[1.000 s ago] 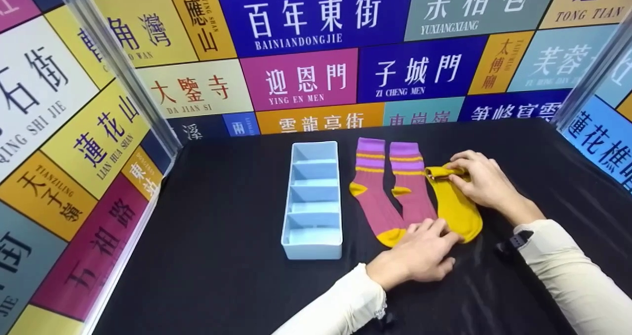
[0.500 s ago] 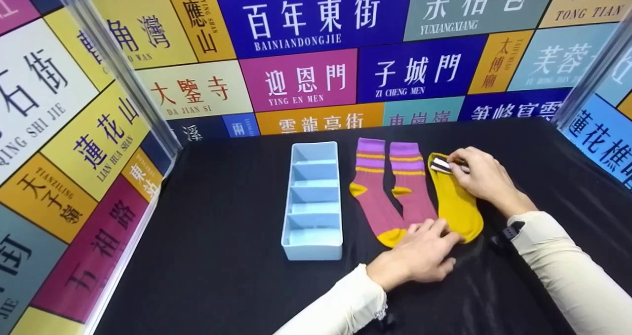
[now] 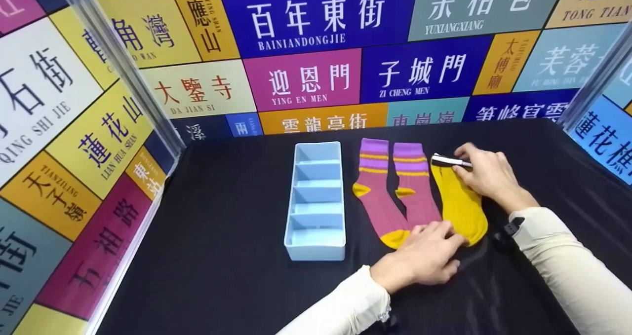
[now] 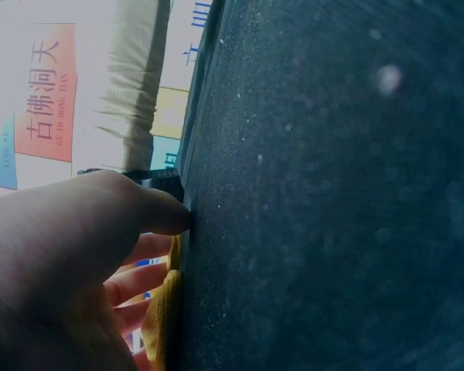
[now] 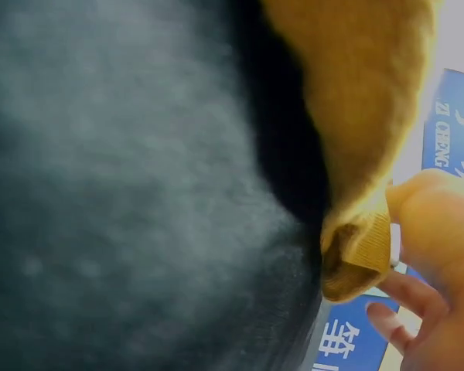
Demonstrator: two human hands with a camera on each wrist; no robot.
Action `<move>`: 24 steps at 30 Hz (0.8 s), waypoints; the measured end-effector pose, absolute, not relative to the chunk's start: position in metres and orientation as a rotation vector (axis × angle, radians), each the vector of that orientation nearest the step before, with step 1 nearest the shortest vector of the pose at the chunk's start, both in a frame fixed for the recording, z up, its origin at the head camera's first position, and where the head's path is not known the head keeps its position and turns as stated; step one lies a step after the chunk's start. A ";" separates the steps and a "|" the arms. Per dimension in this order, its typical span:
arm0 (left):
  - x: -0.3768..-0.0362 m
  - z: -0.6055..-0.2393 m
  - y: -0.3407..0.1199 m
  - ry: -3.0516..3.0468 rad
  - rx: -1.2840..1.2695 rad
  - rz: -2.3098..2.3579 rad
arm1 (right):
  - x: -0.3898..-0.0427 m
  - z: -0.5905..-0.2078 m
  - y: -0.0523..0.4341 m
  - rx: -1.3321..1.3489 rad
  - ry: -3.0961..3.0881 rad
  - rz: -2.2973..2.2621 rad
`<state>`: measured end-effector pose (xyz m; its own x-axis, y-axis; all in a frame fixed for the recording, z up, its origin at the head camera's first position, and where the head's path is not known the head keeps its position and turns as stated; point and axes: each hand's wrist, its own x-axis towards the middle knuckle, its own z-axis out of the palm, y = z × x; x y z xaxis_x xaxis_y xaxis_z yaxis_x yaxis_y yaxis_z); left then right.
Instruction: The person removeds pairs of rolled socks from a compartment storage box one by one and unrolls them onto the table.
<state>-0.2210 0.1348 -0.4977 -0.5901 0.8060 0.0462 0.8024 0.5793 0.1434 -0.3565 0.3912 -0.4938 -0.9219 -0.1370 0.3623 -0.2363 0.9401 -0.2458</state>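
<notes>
While the black cloth (image 3: 222,256) runs back to the sign-covered back wall (image 3: 316,54) and out to slanted panels on both sides, a wide bare stretch of it lies left of the pale blue organizer tray (image 3: 316,246) and along the near edge, and another to the right of the person's right arm. The yellow sock (image 3: 461,206) lies flat on the cloth, its toe towards the person and its cuff towards the wall, touching the right-hand one of two purple striped socks (image 3: 395,192) that lie side by side. The right hand (image 3: 486,177) is at the cuff end: its fingertips pinch the top edge, where a thin band of black and white shows, and the right wrist view shows the thumb against the rolled yellow hem (image 5: 359,255). The left hand (image 3: 424,261) rests at the toe end, its fingers bent down onto the toe of the sock and the cloth just beside it; whether they pinch the fabric or only press on it cannot be told. The tray stands just left of the purple socks, its long side running away from the person, and its four compartments hold nothing.
</notes>
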 end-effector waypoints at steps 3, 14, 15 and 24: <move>-0.221 -0.498 0.135 2.769 1.405 0.241 | -0.358 -0.490 0.392 0.248 -2.756 0.406; -0.222 -0.500 0.135 2.776 1.387 0.228 | -0.365 -0.486 0.395 0.267 -2.860 0.340; -0.222 -0.500 0.136 2.774 1.385 0.226 | -0.365 -0.486 0.396 0.263 -2.869 0.339; -0.223 -0.500 0.136 2.757 1.371 0.219 | -0.368 -0.495 0.395 0.130 -2.728 0.345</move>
